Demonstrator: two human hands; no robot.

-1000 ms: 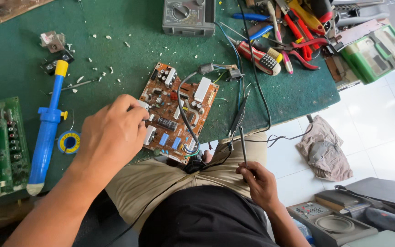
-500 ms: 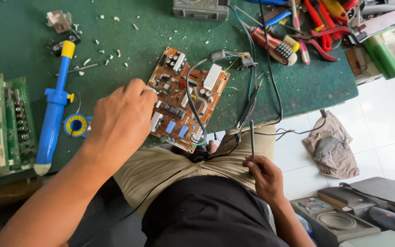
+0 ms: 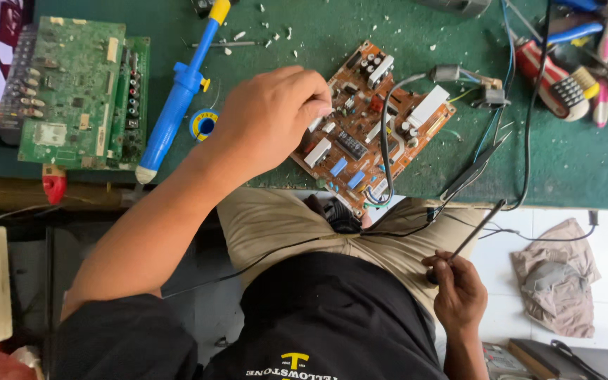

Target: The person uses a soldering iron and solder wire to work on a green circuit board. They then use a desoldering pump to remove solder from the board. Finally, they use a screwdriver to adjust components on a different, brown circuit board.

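Brown circuit board (image 3: 374, 127) sits under the left hand (image 3: 269, 119), fingertips pinching something tiny on it; right hand (image 3: 459, 292) grips a thin black probe (image 3: 476, 229).

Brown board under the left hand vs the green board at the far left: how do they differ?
The brown circuit board lies turned at an angle near the table edge; the green circuit board lies square to it. The left hand touches the brown board, and a black cable crosses it; the green one lies untouched. The brown board carries bulky white and blue parts; the green one carries a row of connectors. Both lie flat on the green mat.
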